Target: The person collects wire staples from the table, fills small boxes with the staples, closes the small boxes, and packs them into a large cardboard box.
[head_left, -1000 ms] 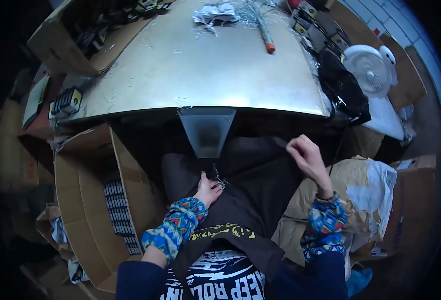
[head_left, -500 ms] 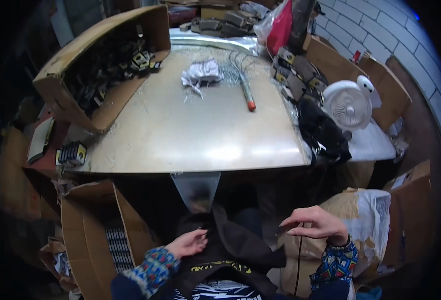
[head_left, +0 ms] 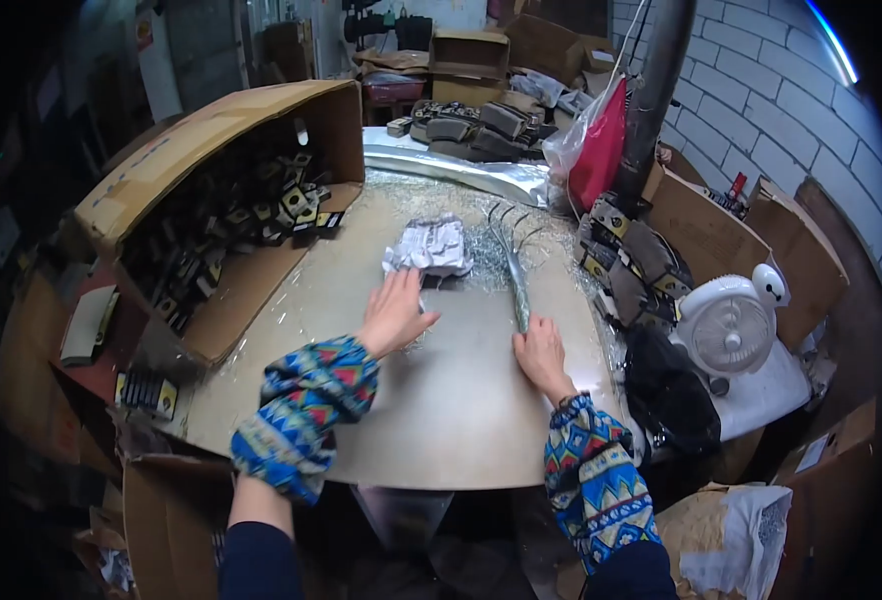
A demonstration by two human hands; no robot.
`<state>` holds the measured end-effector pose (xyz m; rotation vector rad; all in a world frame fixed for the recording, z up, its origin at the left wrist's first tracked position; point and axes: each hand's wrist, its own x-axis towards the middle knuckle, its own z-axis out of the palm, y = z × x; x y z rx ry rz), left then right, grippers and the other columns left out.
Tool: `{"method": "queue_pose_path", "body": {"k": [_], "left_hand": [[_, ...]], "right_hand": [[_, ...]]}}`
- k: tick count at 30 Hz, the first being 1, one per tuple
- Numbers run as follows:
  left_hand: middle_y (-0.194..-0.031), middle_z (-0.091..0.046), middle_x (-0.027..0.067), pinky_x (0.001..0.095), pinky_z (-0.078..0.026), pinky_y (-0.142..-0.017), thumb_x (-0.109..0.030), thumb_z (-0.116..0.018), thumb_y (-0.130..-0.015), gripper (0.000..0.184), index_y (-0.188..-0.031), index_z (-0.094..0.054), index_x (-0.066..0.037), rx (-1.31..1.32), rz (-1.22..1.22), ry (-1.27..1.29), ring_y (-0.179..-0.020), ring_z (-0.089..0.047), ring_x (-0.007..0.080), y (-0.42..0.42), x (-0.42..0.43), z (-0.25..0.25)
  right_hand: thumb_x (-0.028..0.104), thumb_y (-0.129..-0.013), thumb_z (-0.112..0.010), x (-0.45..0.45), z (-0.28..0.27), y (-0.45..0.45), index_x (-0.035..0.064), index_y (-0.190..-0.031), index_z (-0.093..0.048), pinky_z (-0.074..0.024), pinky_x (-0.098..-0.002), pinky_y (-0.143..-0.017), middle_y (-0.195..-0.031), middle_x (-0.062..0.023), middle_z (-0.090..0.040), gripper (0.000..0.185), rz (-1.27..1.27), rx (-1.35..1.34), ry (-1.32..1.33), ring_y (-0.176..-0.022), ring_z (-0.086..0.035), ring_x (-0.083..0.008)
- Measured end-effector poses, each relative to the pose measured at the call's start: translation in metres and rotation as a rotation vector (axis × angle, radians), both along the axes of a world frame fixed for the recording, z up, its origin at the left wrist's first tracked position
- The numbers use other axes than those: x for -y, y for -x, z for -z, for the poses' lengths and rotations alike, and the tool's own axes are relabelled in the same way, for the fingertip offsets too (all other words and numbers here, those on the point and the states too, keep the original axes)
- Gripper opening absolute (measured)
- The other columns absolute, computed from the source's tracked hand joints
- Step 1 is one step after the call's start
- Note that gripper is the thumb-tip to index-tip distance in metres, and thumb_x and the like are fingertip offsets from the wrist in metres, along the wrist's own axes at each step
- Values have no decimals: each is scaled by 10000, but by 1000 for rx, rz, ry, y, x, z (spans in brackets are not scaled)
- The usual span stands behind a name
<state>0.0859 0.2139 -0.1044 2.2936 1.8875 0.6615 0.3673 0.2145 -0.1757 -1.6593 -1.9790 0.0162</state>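
My left hand (head_left: 396, 312) is over the tabletop, fingers stretched forward to the near edge of a crumpled white rag or paper wad (head_left: 433, 245). Whether the fingertips touch it or stop just short, I cannot tell. My right hand (head_left: 541, 352) closes round the handle of a small hand rake (head_left: 517, 285), whose thin curved tines point away from me. The handle's orange end is hidden by the hand. Shiny shavings (head_left: 486, 245) lie around the tines. Patterned sleeve covers are on both forearms.
On the left, a tipped cardboard box (head_left: 216, 120) holds many small black-and-yellow pieces. Dark pads (head_left: 651, 255), a black bag (head_left: 669, 385) and a white fan (head_left: 729, 335) line the right side. More pads (head_left: 476, 125) are piled at the back beside a pole (head_left: 656, 95).
Both hands have moved from my lap up over the table. The right hand has taken hold of the rake's handle; the left has reached the white wad. The view has tilted upward.
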Motion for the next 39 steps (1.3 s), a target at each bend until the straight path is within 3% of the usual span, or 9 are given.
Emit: {"method": "queue_pose_path", "body": {"k": [4, 9, 15, 18, 23, 28, 31, 34, 39], "left_hand": [[-1472, -377, 243, 586, -323, -1114, -358, -788, -771, 906, -1462, -325, 4, -115, -30, -158, -1422, -298, 392, -20, -86, 21], [-815, -692, 229, 509, -540, -747, -189, -578, -857, 331, -1126, -672, -19, -174, 210, -22, -801, -682, 417, 30, -91, 34], [-798, -663, 263, 459, -527, -695, -127, -543, -882, 271, -1064, -694, 6, 604, -126, 1, -753, -684, 374, 54, -41, -41], [-804, -663, 262, 419, -525, -673, -113, -549, -891, 274, -1096, -690, 1, 471, -76, -139, -737, -689, 345, 36, -29, -44], [-1021, -717, 163, 415, -565, -731, -101, -588, -892, 340, -1228, -617, -62, 0, 104, -635, -816, -692, 346, 49, -18, -49], [-936, -709, 196, 414, -556, -728, -131, -620, -867, 334, -1187, -660, -41, 198, 177, -235, -808, -687, 361, 24, -12, -20], [-851, -717, 203, 359, -549, -738, -218, -680, -859, 334, -1122, -710, -13, 426, 227, 180, -783, -707, 312, -3, 1, -30], [-1093, -699, 126, 322, -506, -799, -407, -720, -904, 554, -1267, -632, 2, 733, 439, 598, -971, -619, 151, 3, -18, -5], [-935, -700, 162, 338, -531, -730, -399, -778, -819, 605, -1234, -627, 15, 487, 413, 556, -804, -670, 196, -18, 11, -14]], "right_hand": [[149, -855, -615, 34, -39, -18, -10, -1037, -564, -485, -490, -810, -928, -222, -585, 247, -123, -58, 141, -907, -584, -403], [63, -837, -677, 116, -116, -66, -24, -1112, -605, -511, -291, -748, -943, -134, -636, 297, -44, -373, 240, -838, -637, -173], [102, -911, -604, 96, -146, -38, 32, -1136, -535, -465, -261, -704, -921, -36, -571, 245, -188, -1151, -278, -742, -546, -110], [228, -995, -574, 65, -147, 8, 86, -972, -496, -456, -285, -608, -660, 1, -459, 164, -387, -1666, -257, -551, -484, -128], [220, -1073, -363, 67, -200, -1, 87, -887, -446, -373, -281, -400, -510, 12, -329, 243, -879, -1403, -547, -378, -316, -101], [134, -922, -709, 71, -240, 20, 33, -824, -620, -385, -223, -432, -594, 42, -547, 167, -426, -1070, 218, -484, -511, -40], [188, -931, -712, 59, -226, 21, 12, -795, -634, -384, -221, -430, -567, 31, -554, 236, -450, -998, 219, -481, -526, -43], [172, -948, -690, 57, -218, 16, 15, -796, -621, -371, -221, -407, -546, 23, -542, 229, -483, -1127, 296, -449, -508, -47], [152, -949, -697, 61, -196, 21, 26, -807, -607, -359, -216, -408, -554, 40, -531, 211, -540, -1206, 180, -455, -493, -35]]}}
